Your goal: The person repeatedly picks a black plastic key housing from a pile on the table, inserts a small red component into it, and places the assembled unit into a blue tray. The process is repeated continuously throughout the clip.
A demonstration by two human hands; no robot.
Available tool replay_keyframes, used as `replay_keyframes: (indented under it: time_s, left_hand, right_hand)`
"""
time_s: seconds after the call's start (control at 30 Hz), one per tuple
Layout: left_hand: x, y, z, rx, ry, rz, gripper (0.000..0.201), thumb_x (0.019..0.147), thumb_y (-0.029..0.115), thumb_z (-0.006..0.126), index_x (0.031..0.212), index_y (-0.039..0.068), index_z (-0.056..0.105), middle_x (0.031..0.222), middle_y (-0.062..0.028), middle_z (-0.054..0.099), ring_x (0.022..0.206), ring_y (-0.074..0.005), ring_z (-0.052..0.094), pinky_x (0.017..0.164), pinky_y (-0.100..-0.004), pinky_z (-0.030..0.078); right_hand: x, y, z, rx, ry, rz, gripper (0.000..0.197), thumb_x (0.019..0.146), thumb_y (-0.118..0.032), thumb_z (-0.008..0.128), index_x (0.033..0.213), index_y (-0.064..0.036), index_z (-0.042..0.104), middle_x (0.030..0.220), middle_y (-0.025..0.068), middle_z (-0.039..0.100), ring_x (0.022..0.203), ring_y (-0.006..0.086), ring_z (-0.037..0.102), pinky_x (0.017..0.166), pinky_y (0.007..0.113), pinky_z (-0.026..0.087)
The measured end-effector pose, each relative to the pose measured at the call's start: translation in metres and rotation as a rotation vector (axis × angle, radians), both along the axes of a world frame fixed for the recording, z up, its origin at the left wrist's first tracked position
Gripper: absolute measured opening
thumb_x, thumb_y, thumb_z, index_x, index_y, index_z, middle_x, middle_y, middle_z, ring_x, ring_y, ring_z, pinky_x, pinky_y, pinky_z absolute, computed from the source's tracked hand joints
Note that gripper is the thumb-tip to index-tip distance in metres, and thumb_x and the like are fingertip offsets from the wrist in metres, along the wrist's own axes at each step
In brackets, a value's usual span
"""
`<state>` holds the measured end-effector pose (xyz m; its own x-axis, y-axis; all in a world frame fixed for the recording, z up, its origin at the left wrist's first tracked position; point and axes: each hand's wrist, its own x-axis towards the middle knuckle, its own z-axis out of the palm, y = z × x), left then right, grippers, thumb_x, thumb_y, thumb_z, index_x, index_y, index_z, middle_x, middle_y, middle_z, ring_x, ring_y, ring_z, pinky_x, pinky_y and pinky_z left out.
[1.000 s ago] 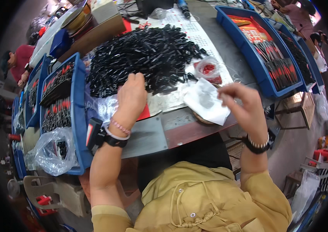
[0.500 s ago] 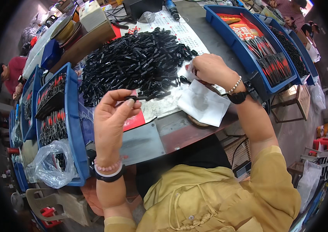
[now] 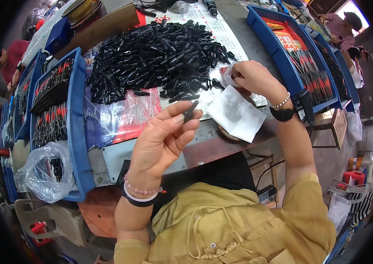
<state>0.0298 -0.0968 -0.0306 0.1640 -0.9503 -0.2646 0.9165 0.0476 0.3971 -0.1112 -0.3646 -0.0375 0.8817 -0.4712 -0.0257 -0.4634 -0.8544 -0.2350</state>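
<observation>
My left hand (image 3: 162, 141) is raised over the near edge of the table, palm partly up. Thumb and fingers pinch a small, elongated black plastic part (image 3: 190, 111). Just beyond it lies a wide heap of similar glossy black parts (image 3: 151, 61), with a few loose ones at its near side. My right hand (image 3: 257, 80) is at the heap's right, fingers curled down beside crumpled clear plastic (image 3: 227, 75). What those fingers hold, if anything, is hidden. A creased white paper sheet (image 3: 237, 116) lies below that hand, over a round brown-rimmed container (image 3: 229, 135).
Blue trays (image 3: 81, 127) with red-and-black bundled pieces stand left; a clear plastic bag (image 3: 48, 174) hangs over the nearest. More blue trays (image 3: 257, 31) stand right. A blue-handled tool (image 3: 211, 8) lies at the back. Other people (image 3: 342, 28) are at the far right and left.
My left hand has moved right and turned its palm up, carrying the black part away from the heap. My right hand stays beside the clear plastic. The whole view has shifted slightly.
</observation>
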Motion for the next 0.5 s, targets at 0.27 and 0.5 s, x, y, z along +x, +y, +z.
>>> replay_keyframes:
  time_s: [0.27, 0.5]
  left_hand:
    - [-0.012, 0.013, -0.006, -0.021, 0.117, -0.002, 0.028, 0.092, 0.002, 0.055, 0.120, -0.002, 0.053, 0.109, -0.0162, 0.064, 0.099, -0.0199, 0.065, 0.080, -0.0244, 0.058]
    - [-0.021, 0.014, -0.005, 0.011, 0.037, -0.010, 0.029, 0.097, 0.013, 0.050, 0.124, 0.003, 0.050, 0.115, -0.0144, 0.061, 0.094, -0.0196, 0.066, 0.079, -0.0303, 0.057]
  right_hand:
    - [-0.006, 0.002, 0.006, 0.133, -0.150, -0.040, 0.014, 0.076, -0.009, 0.062, 0.078, 0.0046, 0.058, 0.069, 0.0184, 0.060, 0.061, 0.0316, 0.057, 0.058, 0.035, 0.046]
    - [-0.013, -0.001, 0.009, 0.262, -0.310, -0.084, 0.011, 0.077, -0.004, 0.061, 0.082, 0.0058, 0.060, 0.074, 0.0177, 0.064, 0.069, 0.0269, 0.062, 0.065, 0.033, 0.049]
